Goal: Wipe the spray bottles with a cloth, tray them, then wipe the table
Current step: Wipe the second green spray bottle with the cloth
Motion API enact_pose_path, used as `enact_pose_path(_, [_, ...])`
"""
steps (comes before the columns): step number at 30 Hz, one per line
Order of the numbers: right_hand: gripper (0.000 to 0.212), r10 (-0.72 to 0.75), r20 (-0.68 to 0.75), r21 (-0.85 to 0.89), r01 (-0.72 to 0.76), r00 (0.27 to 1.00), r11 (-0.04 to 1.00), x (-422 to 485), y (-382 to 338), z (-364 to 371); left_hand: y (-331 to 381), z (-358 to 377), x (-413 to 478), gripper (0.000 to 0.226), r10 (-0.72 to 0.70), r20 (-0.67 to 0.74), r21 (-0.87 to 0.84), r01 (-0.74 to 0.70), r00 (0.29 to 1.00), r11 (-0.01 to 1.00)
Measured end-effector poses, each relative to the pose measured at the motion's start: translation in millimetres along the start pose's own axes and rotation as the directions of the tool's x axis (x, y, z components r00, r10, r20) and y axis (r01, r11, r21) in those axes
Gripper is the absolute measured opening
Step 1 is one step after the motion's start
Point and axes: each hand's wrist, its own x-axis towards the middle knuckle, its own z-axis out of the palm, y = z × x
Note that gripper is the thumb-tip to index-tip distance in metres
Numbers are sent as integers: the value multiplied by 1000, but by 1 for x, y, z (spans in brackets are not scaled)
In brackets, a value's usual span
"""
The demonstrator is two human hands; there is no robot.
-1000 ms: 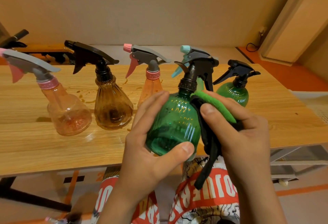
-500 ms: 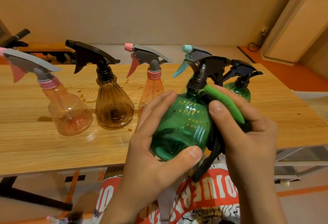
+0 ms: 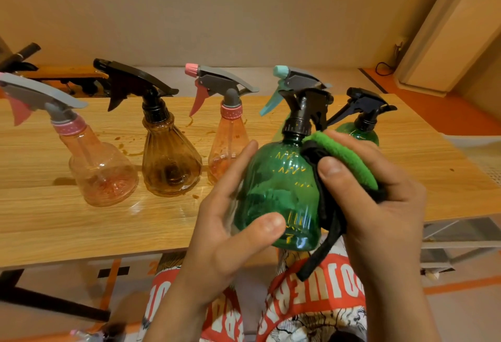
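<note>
Green bottle (image 3: 279, 192), head view: you've got it up off the table (image 3: 54, 222), just in front of the near edge and over your lap, upright, black trigger on top.
Left hand (image 3: 225, 236): wrapped round the belly, thumb across the lower front, fingers curled round the far side. That's your grip.
Right hand (image 3: 379, 206): clenched on the cloth (image 3: 344, 157), pressing it against the bottle's right shoulder, thumb on the black edge.
Cloth feel: soft and floppy, green pile on one side, with a black tail dangling below the bottle. Watch it doesn't snag.
Bottle feel: thin see-through plastic, and I can't make out any liquid in it, so I'd guess it's light. The glossy ribbed wall probably dents if you squeeze and gets slippery when damp.
Where to hold: I'd go for the belly or the neck under the black collar. The trigger looks like a bad handle.
Waiting in line: pink bottle (image 3: 100, 176), amber bottle (image 3: 170, 168), second pink bottle (image 3: 227, 151), far green bottle (image 3: 360, 131) and a teal-nozzle bottle (image 3: 295, 78) half hidden behind yours. All are standing on the table, with brown splatter between them.
Tray: the white perforated thing (image 3: 485, 162) at the right edge might be it, but I can't tell.
</note>
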Motion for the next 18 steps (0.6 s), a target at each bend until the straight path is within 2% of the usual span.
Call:
enact_pose_path(3, [26, 6, 26, 18, -6, 1000, 1000, 0, -2, 0, 1, -1, 1, 79, -4, 24, -17, 4, 1000, 1000])
enact_pose_path(8, [23, 63, -129, -12, -65, 990, 998, 0, 3, 5, 5, 7, 0, 85, 68, -1, 81, -67, 998, 994])
enact_pose_path(10, [25, 39, -105, -49, -44, 994, 998, -1, 2, 7, 5, 8, -1, 85, 93, -26, 108, -89, 995, 990])
enact_pose_path(14, [29, -69, 52, -136, 76, 996, 988, -3, -8, 6, 7, 6, -1, 84, 125, -71, 163, -113, 990, 980])
enact_pose_path(16, [28, -72, 42, -131, 77, 997, 988, -2, -8, 7, 8, 6, -1, 84, 135, -67, 227, -117, 989, 967])
enact_pose_path(18, [24, -22, -32, -90, 19, 999, 996, 0, -5, 9, 8, 7, -2, 84, 145, -49, 295, -124, 988, 948])
